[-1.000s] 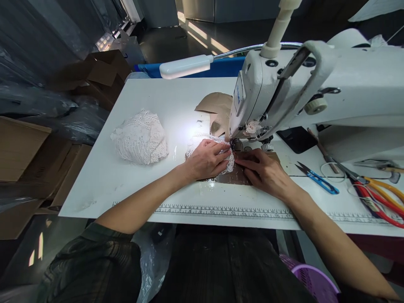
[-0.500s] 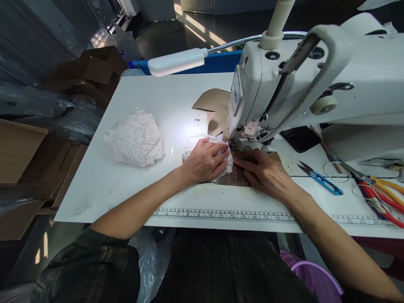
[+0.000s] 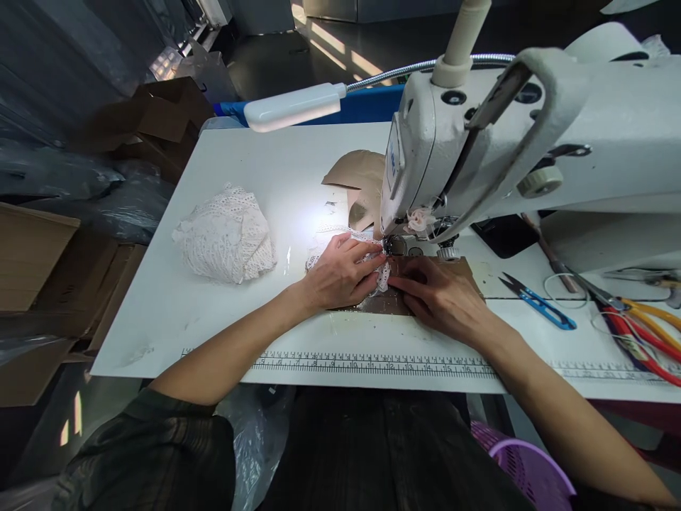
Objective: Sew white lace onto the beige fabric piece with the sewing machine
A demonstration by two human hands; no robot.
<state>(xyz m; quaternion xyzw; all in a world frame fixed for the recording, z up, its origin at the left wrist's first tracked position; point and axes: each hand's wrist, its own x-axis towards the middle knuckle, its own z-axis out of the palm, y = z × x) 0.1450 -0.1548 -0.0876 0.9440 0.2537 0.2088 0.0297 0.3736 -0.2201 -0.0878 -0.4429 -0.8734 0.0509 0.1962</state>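
Note:
White lace trim (image 3: pixel 381 277) lies under the needle area of a white sewing machine (image 3: pixel 420 142), over a brown plate on the table. My left hand (image 3: pixel 345 273) rests on the lace left of the presser foot, fingers stretched forward and lying on it. To the right of the foot, my right hand (image 3: pixel 439 294) has its fingers drawn together, the index fingertip at the lace edge. Its thumb side is partly hidden, and the needle tip is too small to make out. A large bundle of white lace (image 3: pixel 226 238) sits at the left.
Brown paper pieces (image 3: pixel 359 177) lie behind the foot. Blue thread snips (image 3: pixel 540 301), scissors with orange and red handles (image 3: pixel 646 323) and a black phone-like slab (image 3: pixel 504 235) are on the right. A lamp (image 3: pixel 295 106) hangs above. A printed ruler (image 3: pixel 372 363) runs along the front edge.
My right hand has shifted slightly left, closer to my left hand. Less of the lace shows between the hands. My left hand keeps its place on the lace.

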